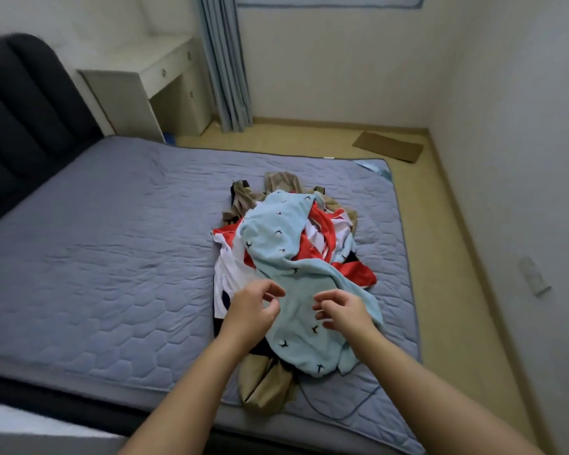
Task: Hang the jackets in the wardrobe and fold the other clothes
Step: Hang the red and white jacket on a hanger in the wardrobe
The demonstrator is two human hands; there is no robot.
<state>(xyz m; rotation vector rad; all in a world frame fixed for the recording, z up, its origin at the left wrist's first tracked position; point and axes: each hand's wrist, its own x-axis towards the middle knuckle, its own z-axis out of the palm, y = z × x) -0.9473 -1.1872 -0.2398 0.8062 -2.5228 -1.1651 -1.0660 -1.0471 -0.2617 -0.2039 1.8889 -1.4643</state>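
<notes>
Clothes pile sits lower centre-right of the frame on the grey-blue quilted bed. The light blue garment is on top, a red-and-white piece under it, and tan fabric sticks out at the near end. Your left hand and right hand hover over the blue garment with fingers loosely curled and apart, gripping nothing visible. Can't tell if the fingertips touch the cloth.
</notes>
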